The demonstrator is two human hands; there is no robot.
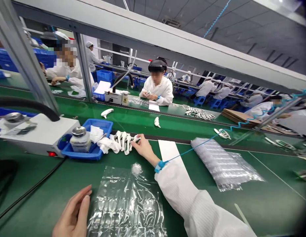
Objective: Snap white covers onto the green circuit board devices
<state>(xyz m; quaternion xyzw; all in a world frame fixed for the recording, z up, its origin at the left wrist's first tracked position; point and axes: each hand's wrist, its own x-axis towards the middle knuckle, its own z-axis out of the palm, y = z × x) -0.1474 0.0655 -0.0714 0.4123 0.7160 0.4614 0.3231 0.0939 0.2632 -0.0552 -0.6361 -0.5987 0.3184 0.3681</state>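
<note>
My right hand [144, 148], with a blue wrist strap [159, 166], reaches forward to a row of white curved plastic parts [123, 141]. Its thumb and fingertips are closed on the white plastic part [136, 138] at the row's right end. My left hand [73, 215] is low in the view, fingers stretched and holding nothing. Beside it a clear plastic sheet [125, 204] with crosswise seams lies flat on the green bench. A small crumpled clear wad [136, 169] rests at the sheet's far edge.
Left of the row, a blue tray [81, 154] holds a metal-topped bottle [79, 138] and white wipes [105, 144]. A grey box [39, 135] stands further left. At right lie a white strip [169, 149] and stacked clear bubble packaging [217, 164]. A co-worker [159, 87] sits across the green belt [133, 120].
</note>
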